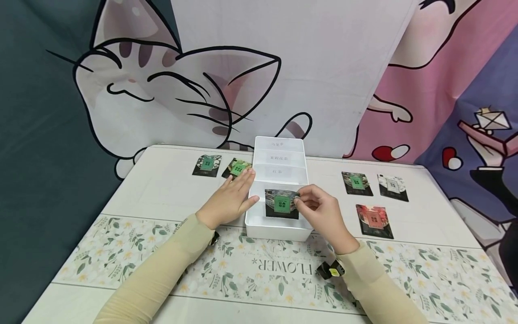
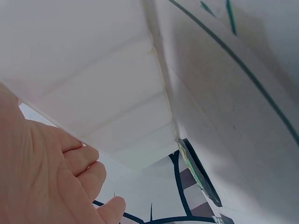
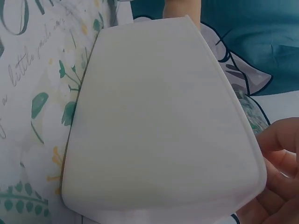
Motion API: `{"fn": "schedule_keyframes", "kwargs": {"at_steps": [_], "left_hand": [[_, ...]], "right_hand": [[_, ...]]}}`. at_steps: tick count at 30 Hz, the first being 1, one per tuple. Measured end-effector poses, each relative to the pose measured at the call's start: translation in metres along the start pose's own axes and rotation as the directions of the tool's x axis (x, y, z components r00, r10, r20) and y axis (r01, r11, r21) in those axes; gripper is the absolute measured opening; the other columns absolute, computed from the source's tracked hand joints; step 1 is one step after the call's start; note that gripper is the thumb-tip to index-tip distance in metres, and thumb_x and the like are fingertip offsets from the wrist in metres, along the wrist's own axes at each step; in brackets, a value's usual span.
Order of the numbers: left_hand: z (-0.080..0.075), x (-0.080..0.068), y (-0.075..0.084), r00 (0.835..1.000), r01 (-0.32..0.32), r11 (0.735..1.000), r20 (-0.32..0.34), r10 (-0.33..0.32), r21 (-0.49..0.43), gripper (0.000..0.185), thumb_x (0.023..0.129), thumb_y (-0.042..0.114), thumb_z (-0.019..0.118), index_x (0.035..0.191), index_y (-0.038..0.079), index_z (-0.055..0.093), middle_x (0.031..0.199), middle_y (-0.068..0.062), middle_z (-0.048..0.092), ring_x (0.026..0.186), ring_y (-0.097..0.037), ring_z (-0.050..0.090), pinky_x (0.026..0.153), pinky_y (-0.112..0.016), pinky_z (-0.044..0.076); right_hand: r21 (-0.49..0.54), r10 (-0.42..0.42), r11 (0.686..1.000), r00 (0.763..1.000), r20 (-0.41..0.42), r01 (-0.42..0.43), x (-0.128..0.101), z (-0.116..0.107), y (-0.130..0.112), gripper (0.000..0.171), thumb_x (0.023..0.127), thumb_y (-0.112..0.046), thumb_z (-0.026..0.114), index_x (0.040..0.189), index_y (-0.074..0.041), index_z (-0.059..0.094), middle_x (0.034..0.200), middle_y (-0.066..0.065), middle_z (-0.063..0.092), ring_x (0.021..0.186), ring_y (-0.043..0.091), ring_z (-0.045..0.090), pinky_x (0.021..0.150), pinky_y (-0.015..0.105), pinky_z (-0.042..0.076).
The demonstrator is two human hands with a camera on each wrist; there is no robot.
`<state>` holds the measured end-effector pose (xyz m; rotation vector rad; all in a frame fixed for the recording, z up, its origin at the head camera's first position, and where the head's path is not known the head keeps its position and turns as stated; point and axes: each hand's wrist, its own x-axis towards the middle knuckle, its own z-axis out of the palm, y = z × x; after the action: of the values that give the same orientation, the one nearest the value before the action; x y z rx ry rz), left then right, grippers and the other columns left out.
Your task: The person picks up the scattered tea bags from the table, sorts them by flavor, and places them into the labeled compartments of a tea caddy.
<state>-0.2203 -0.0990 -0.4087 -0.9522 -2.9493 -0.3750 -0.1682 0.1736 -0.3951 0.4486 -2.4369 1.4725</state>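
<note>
A white divided box (image 1: 252,225) stands mid-table, with labelled dividers at its far end. My right hand (image 1: 319,208) pinches a dark sachet with a green label (image 1: 281,203) by its right edge, held over the box's front compartment. My left hand (image 1: 234,195) lies flat with straight fingers against the box's left wall. In the left wrist view the left hand's fingers (image 2: 79,163) rest beside the white box wall (image 2: 93,84). The right wrist view shows the box's white side (image 3: 159,126) and my right hand's fingers (image 3: 280,158) at the edge.
Two green-labelled sachets (image 1: 207,165) (image 1: 237,168) lie left of the box. On the right lie a green-labelled (image 1: 356,183), a white (image 1: 392,186) and a red sachet (image 1: 374,220). A floral mat (image 1: 259,270) covers the near table; a cartoon cat backdrop hangs behind.
</note>
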Motion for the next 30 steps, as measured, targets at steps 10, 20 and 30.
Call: {"fn": "schedule_keyframes", "kwargs": {"at_steps": [10, 20, 30], "left_hand": [[0.0005, -0.0003, -0.0002, 1.0, 0.001, 1.0, -0.003, -0.001, -0.005, 0.075, 0.109, 0.051, 0.032, 0.161, 0.002, 0.012, 0.168, -0.015, 0.015, 0.156, -0.026, 0.007, 0.125, -0.052, 0.012], [0.001, -0.0002, -0.0011, 1.0, -0.002, 1.0, -0.007, 0.002, -0.002, 0.074, 0.109, 0.05, 0.033, 0.161, 0.001, 0.012, 0.168, -0.016, 0.016, 0.156, -0.027, 0.009, 0.124, -0.055, 0.015], [0.0021, -0.0002, -0.0017, 1.0, -0.009, 1.0, -0.016, 0.009, -0.007, 0.074, 0.109, 0.049, 0.034, 0.161, 0.001, 0.013, 0.168, -0.016, 0.015, 0.155, -0.031, 0.014, 0.124, -0.054, 0.013]], "right_hand": [[-0.14, -0.051, 0.988, 0.997, 0.062, 0.059, -0.0017, 0.0048, 0.0009, 0.012, 0.09, 0.001, 0.073, 0.099, -0.006, 0.069, 0.088, 0.007, 0.074, 0.081, 0.019, 0.073, 0.072, 0.031, 0.062], [-0.219, -0.101, 0.968, 0.989, 0.108, 0.123, -0.0014, 0.0067, -0.0002, 0.015, 0.087, 0.002, 0.077, 0.094, -0.008, 0.069, 0.086, 0.003, 0.073, 0.081, 0.017, 0.073, 0.071, 0.029, 0.062], [-0.288, -0.123, 0.944, 0.982, 0.142, 0.16, -0.0011, 0.009, -0.0015, 0.013, 0.087, 0.0, 0.078, 0.093, -0.007, 0.068, 0.085, 0.002, 0.073, 0.078, 0.015, 0.072, 0.067, 0.028, 0.061]]}}
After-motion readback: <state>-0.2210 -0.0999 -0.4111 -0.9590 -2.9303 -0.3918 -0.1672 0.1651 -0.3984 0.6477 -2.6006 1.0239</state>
